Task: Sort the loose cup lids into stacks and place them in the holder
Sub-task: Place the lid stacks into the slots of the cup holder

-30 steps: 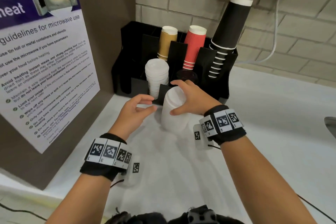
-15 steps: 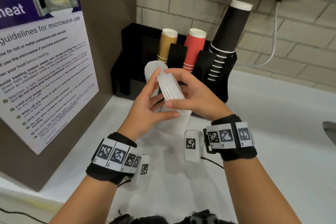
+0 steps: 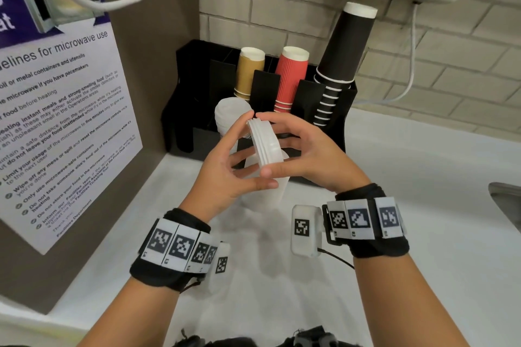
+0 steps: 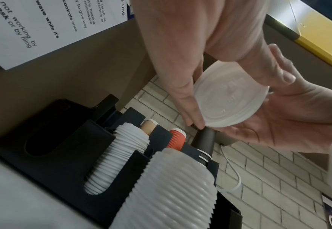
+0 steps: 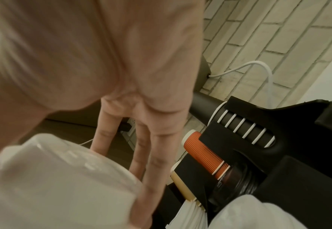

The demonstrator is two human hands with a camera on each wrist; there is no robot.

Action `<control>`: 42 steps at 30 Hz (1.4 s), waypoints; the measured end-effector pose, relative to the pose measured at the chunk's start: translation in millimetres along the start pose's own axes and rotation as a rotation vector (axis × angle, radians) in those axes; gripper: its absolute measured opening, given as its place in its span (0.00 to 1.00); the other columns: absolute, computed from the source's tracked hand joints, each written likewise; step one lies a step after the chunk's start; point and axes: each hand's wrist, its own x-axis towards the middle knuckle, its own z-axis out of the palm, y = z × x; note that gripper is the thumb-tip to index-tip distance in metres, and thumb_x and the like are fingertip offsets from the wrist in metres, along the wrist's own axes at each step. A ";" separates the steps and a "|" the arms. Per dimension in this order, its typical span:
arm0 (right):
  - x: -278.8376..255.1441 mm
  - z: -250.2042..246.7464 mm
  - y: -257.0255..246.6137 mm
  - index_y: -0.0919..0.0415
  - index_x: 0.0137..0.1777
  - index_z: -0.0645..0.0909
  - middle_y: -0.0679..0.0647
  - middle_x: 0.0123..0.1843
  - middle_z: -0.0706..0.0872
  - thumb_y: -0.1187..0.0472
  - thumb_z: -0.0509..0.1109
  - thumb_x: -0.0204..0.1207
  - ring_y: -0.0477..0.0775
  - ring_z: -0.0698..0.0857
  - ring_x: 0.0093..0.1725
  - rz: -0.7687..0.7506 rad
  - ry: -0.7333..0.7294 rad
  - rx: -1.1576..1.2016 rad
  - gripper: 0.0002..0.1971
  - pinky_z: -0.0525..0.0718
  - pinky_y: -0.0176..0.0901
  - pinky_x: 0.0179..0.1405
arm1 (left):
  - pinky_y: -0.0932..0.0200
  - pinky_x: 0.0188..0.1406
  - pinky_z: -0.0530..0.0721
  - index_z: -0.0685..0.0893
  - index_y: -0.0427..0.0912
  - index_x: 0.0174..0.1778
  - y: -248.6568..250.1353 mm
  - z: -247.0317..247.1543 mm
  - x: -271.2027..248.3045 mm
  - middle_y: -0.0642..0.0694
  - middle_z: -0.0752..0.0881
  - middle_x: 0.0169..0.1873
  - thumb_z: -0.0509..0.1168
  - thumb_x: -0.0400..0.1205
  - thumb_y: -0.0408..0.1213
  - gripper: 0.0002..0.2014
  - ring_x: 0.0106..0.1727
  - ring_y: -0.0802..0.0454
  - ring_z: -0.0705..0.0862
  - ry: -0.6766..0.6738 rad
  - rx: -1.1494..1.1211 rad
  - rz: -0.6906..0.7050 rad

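Since a second ago I've lifted a short stack of white lids [image 3: 265, 146] off the counter; my left hand [image 3: 225, 166] and right hand [image 3: 307, 155] pinch it between curled fingers, the black holder [image 3: 335, 118] at twelve o'clock.

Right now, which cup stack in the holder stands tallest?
The black cup stack at the holder's right end; it leans right and rises well above the red stack and tan stack.

Both forearms reach forward, each wrist in a black band with coded tags. The left hand [image 3: 225, 166] and right hand [image 3: 307, 155] face each other palm to palm, fingers loosely curved, fingertips nearly meeting up top, thumbs touching underneath, a two-handed grip.
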 end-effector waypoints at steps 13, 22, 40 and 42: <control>20.4 -67.4 44.6 0.47 0.71 0.72 0.46 0.68 0.78 0.60 0.84 0.63 0.50 0.79 0.65 0.005 0.439 -0.293 0.37 0.80 0.32 0.55 | 0.66 0.61 0.81 0.73 0.63 0.69 -4.1 -22.1 1.7 0.54 0.75 0.72 0.73 0.67 0.49 0.32 0.68 0.57 0.80 0.215 0.096 0.025; 46.9 -76.5 111.3 0.57 0.63 0.65 0.57 0.62 0.77 0.59 0.81 0.59 0.63 0.74 0.60 0.471 0.134 -1.132 0.35 0.71 0.53 0.53 | 0.43 0.68 0.81 0.82 0.48 0.63 -4.1 -27.2 -7.0 0.44 0.80 0.64 0.64 0.81 0.44 0.15 0.52 0.66 0.83 0.288 0.234 -0.034; 63.5 -61.3 119.4 0.55 0.80 0.64 0.56 0.71 0.71 0.58 0.80 0.63 0.60 0.78 0.66 0.621 -0.321 -1.337 0.45 0.83 0.51 0.46 | 0.42 0.69 0.79 0.83 0.51 0.60 0.1 -25.8 -15.8 0.47 0.80 0.61 0.61 0.77 0.53 0.19 0.61 0.50 0.83 0.281 0.235 -0.102; 61.7 -61.8 120.2 0.55 0.75 0.70 0.56 0.68 0.77 0.55 0.79 0.64 0.59 0.80 0.64 0.611 -0.319 -1.319 0.38 0.84 0.50 0.50 | 0.42 0.69 0.79 0.83 0.50 0.60 0.5 -25.2 -15.8 0.46 0.80 0.60 0.61 0.77 0.53 0.19 0.60 0.50 0.83 0.274 0.231 -0.097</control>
